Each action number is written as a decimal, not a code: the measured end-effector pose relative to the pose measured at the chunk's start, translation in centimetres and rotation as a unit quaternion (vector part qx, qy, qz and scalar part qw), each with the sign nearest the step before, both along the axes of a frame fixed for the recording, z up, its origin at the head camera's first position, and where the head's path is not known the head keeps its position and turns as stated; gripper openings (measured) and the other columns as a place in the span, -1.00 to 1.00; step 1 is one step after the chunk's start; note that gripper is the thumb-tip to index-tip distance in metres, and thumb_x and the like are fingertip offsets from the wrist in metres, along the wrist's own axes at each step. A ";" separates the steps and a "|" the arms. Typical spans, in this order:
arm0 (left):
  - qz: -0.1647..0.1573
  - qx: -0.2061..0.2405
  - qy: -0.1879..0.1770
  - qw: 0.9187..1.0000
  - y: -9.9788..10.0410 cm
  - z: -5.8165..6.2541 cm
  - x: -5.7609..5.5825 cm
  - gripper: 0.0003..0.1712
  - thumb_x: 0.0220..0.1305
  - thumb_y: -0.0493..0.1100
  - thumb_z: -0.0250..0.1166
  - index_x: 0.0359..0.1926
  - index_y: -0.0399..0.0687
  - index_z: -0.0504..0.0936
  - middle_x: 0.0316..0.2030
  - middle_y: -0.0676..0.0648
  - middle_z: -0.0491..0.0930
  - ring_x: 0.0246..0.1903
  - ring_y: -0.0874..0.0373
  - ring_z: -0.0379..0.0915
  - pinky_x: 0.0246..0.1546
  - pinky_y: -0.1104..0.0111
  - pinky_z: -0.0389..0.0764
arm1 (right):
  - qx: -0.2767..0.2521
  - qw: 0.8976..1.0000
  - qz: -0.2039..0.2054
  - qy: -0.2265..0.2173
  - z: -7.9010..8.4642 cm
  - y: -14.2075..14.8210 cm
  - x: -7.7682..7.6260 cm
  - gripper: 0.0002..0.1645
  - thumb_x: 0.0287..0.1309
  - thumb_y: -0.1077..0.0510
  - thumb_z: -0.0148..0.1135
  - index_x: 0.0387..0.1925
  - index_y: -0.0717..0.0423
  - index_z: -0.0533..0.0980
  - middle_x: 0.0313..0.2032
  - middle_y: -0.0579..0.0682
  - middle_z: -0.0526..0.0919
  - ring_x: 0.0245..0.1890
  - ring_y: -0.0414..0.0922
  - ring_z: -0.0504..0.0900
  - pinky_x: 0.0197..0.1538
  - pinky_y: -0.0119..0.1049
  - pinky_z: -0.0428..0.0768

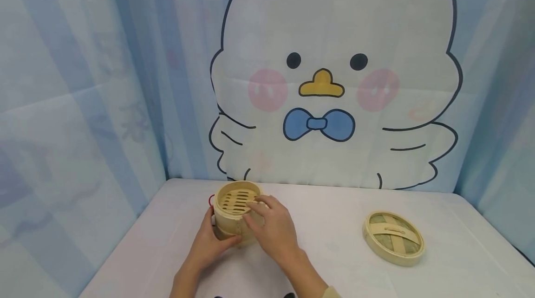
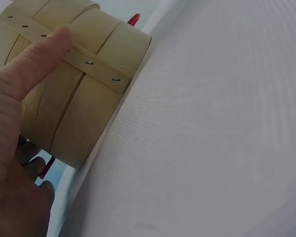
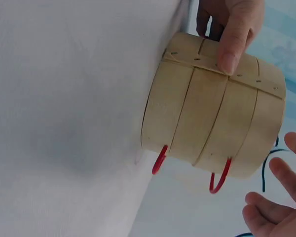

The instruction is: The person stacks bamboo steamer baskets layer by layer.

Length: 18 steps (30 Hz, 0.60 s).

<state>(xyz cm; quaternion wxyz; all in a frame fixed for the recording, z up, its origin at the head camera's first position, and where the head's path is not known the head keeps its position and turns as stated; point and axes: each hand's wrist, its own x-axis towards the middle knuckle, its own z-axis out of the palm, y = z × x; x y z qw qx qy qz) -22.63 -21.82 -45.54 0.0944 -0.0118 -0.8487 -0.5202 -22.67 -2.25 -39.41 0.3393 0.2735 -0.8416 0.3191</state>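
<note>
A round bamboo steamer (image 1: pixel 227 222) stands upright on the white table, left of the middle, with its slatted inside (image 1: pixel 239 201) showing from above. My left hand (image 1: pixel 207 243) grips it from the left. The thumb lies across the stapled seam, while the other fingers pass behind the wall and are partly hidden. Red loops stick out of the steamer's side (image 3: pixel 202 113) in the right wrist view. At the top right rim is my right hand (image 1: pixel 273 230), its fingers spread and loosely bent, holding nothing.
A bamboo lid (image 1: pixel 394 238) with a woven top and a strap handle lies on the table (image 1: pixel 326 223) at the right. Behind the table hangs a curtain (image 1: pixel 330 158) with a cartoon bird, and pale blue cloth (image 1: pixel 75 117) closes off the left side.
</note>
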 end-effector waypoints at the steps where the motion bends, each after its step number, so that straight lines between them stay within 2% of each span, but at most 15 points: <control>1: 0.003 -0.002 -0.001 1.000 0.0 0.0 0.1 0.45 -0.09 0.07 0.67 0.52 -0.44 -0.12 0.44 -0.48 0.09 0.44 -0.34 0.03 0.39 -0.19 0.12 | -0.009 1.000 -0.002 0.000 0.1 0.3 0.0 -0.71 0.09 0.11 0.48 -0.14 0.13 0.76 -0.09 0.07 0.71 -0.07 -0.03 0.68 -0.02 -0.08 0.66; 5: 0.012 0.002 -0.003 1.000 0.0 0.2 0.2 0.50 -0.13 0.08 0.69 0.54 -0.38 -0.15 0.46 -0.46 0.05 0.45 -0.34 -0.02 0.39 -0.21 0.08 | -0.031 0.999 -0.022 -0.035 0.4 2.0 0.3 -0.72 0.16 0.14 0.41 -0.10 0.14 0.74 -0.06 0.06 0.70 -0.06 -0.02 0.69 -0.04 -0.05 0.67; 10: 0.022 0.009 -0.007 1.000 -0.1 0.7 0.3 0.56 -0.16 0.06 0.71 0.56 -0.31 -0.22 0.52 -0.42 -0.13 0.49 -0.35 -0.21 0.42 -0.21 -0.02 | -0.048 0.993 -0.050 -0.094 0.5 4.3 0.7 -0.68 0.20 0.16 0.41 -0.02 0.15 0.70 0.00 0.03 0.67 0.04 0.02 0.65 0.06 0.02 0.63; 14: 0.025 0.003 -0.013 1.000 -0.2 1.2 0.4 0.58 -0.13 0.12 0.69 0.58 -0.26 -0.28 0.54 -0.41 -0.19 0.50 -0.36 -0.26 0.41 -0.22 -0.05 | -0.059 0.988 -0.065 -0.130 0.7 5.9 1.0 -0.66 0.24 0.16 0.38 0.03 0.16 0.68 0.04 0.03 0.66 0.10 0.04 0.62 0.13 0.05 0.58; 18: 0.026 -0.010 -0.011 1.000 -0.2 1.8 0.4 0.59 -0.11 0.20 0.66 0.59 -0.18 -0.32 0.55 -0.37 -0.23 0.51 -0.34 -0.29 0.41 -0.23 -0.05 | -0.066 0.986 -0.071 -0.137 0.9 7.3 1.1 -0.67 0.25 0.20 0.37 0.05 0.17 0.67 0.05 0.06 0.66 0.12 0.07 0.61 0.14 0.08 0.58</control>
